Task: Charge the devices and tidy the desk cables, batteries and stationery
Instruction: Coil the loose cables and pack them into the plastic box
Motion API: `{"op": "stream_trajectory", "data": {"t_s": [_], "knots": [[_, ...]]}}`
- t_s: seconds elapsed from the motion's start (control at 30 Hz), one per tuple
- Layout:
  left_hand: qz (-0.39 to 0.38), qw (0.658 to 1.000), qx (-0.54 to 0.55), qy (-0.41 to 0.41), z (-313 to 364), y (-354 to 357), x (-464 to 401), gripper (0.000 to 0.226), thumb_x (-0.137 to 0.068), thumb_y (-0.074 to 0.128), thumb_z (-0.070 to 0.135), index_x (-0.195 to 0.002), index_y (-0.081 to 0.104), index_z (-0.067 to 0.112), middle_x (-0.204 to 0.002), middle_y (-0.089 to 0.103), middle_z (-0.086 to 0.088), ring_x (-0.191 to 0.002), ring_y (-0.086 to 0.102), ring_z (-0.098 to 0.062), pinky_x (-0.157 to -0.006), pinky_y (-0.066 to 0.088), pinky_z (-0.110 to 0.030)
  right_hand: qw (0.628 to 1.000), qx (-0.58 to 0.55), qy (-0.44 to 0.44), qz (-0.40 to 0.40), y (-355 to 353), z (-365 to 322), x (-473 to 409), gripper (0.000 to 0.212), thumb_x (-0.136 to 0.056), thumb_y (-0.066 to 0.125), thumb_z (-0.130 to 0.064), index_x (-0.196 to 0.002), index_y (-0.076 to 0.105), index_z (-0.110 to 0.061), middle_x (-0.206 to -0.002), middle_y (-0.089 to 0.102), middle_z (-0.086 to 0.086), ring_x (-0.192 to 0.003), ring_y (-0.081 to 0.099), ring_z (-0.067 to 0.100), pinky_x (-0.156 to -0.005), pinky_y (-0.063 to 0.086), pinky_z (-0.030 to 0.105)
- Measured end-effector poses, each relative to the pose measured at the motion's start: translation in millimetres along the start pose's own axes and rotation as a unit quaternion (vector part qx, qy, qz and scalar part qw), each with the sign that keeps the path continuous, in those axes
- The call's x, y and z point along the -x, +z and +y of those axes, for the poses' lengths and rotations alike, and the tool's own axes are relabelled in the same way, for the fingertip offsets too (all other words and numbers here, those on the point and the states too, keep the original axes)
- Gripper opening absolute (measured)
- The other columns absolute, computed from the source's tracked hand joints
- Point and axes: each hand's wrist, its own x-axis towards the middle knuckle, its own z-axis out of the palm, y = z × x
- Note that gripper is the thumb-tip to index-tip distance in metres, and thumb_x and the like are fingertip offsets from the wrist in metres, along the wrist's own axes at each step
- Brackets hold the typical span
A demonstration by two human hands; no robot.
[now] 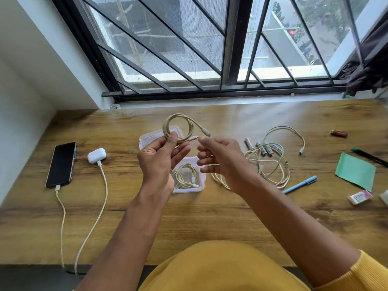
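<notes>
Left hand (161, 158) pinches the coiled cable (178, 128) above the clear box (188, 177); right hand (220, 158), fingers loosely spread, holds nothing.

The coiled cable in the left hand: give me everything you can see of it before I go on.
The coiled cable is cream-yellow and looks braided, wound into a few neat round loops. The left hand holds it up above the desk, thumb pinching the coil's lower edge against the fingers. Two pale plug ends stick out to the right: one points up and right, free; the other lies lower, toward the right hand's fingertips, though contact is unclear. The coil hangs upright in front of a clear lid.
</notes>
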Motion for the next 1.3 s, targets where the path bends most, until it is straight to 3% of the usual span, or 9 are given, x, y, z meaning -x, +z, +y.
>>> {"op": "stream_trajectory", "data": {"t_s": [0.17, 0.33, 0.53, 0.67, 0.8, 0.93, 1.03, 1.13, 1.3], "knots": [[-0.029, 0.999, 0.039, -0.022, 1.5, 8.0, 10.5, 0.007, -0.097, 0.072, 0.003, -0.101, 0.073, -0.002, -0.095, 0.078, -0.027, -0.08, 0.081, -0.03, -0.073, 0.067, -0.031, 0.999, 0.002, -0.051, 0.016, 9.0, 0.5, -4.1, 0.022, -0.096, 0.076, -0.024, -0.104, 0.079, -0.004, -0.084, 0.074, 0.004, -0.079, 0.066, 0.017, -0.066, 0.054, 0.03], [-0.057, 0.993, 0.092, -0.052, 0.8, 7.8, 13.0, 0.011, -0.095, 0.072, 0.008, -0.103, 0.075, 0.0, -0.101, 0.079, -0.02, -0.087, 0.08, -0.025, -0.079, 0.065, -0.026, 0.993, -0.115, 0.008, 0.004, 11.1, -7.1, -4.7, 0.026, -0.097, 0.073, -0.018, -0.115, 0.074, 0.001, -0.084, 0.072, 0.002, -0.079, 0.063, 0.015, -0.065, 0.051, 0.028], [-0.105, 0.985, 0.107, -0.088, -1.4, 7.3, 13.1, 0.02, -0.085, 0.075, 0.014, -0.101, 0.076, 0.002, -0.102, 0.076, -0.015, -0.091, 0.073, -0.021, -0.08, 0.063, -0.025, 0.988, -0.15, 0.035, -0.007, 9.1, -7.5, -9.2, 0.009, -0.098, 0.068, -0.014, -0.105, 0.072, -0.01, -0.084, 0.071, 0.002, -0.077, 0.067, 0.012, -0.064, 0.051, 0.025], [-0.136, 0.982, 0.07, -0.113, -0.5, 6.0, 14.8, 0.034, -0.085, 0.075, 0.016, -0.113, 0.074, -0.003, -0.108, 0.079, -0.013, -0.089, 0.076, -0.018, -0.078, 0.064, -0.025, 0.984, -0.178, 0.011, -0.017, 5.5, -10.6, -12.7, 0.006, -0.093, 0.075, -0.011, -0.099, 0.075, -0.011, -0.089, 0.076, 0.006, -0.072, 0.065, 0.01, -0.068, 0.051, 0.025], [-0.12, 0.987, 0.026, -0.106, -2.1, 5.0, 12.7, 0.04, -0.083, 0.078, 0.017, -0.117, 0.074, -0.005, -0.108, 0.079, -0.014, -0.09, 0.077, -0.017, -0.077, 0.064, -0.024, 0.982, -0.186, -0.012, -0.043, 0.9, -8.5, -16.0, 0.036, -0.09, 0.079, -0.012, -0.124, 0.071, -0.004, -0.1, 0.074, 0.011, -0.078, 0.067, 0.013, -0.071, 0.054, 0.027], [-0.081, 0.992, 0.01, -0.097, -4.6, 4.1, 10.0, 0.023, -0.083, 0.081, 0.014, -0.101, 0.078, -0.002, -0.096, 0.08, -0.016, -0.08, 0.078, -0.019, -0.069, 0.064, -0.024, 0.982, -0.164, -0.016, -0.088, -5.5, -8.9, -15.4, 0.021, -0.095, 0.068, -0.004, -0.115, 0.074, -0.005, -0.098, 0.074, 0.011, -0.079, 0.069, 0.016, -0.073, 0.057, 0.028], [-0.054, 0.995, -0.001, -0.087, -6.5, 4.2, 7.9, 0.018, -0.089, 0.08, 0.01, -0.101, 0.078, -0.004, -0.094, 0.079, -0.018, -0.071, 0.076, -0.018, -0.063, 0.064, -0.023, 0.981, -0.151, -0.024, -0.121, -9.1, -9.9, -12.7, 0.027, -0.1, 0.05, 0.0, -0.113, 0.074, -0.002, -0.103, 0.074, 0.016, -0.083, 0.069, 0.02, -0.08, 0.058, 0.032], [-0.046, 0.996, -0.016, -0.077, -7.4, 4.7, 6.0, 0.03, -0.09, 0.081, 0.012, -0.113, 0.076, -0.007, -0.105, 0.079, -0.022, -0.073, 0.077, -0.018, -0.063, 0.063, -0.022, 0.974, -0.166, -0.016, -0.152, -12.2, -10.3, -11.6, 0.033, -0.097, 0.044, -0.009, -0.11, 0.073, 0.001, -0.108, 0.073, 0.019, -0.09, 0.07, 0.024, -0.086, 0.057, 0.035], [-0.021, 0.998, -0.034, -0.05, -4.8, 6.2, 4.3, 0.013, -0.09, 0.082, 0.008, -0.095, 0.077, -0.003, -0.089, 0.079, -0.02, -0.068, 0.077, -0.021, -0.061, 0.063, -0.025, 0.946, -0.285, 0.042, -0.152, -13.7, -5.7, -12.0, 0.042, -0.085, 0.045, -0.025, -0.111, 0.068, -0.001, -0.111, 0.07, 0.023, -0.1, 0.066, 0.033, -0.093, 0.054, 0.042]]}}
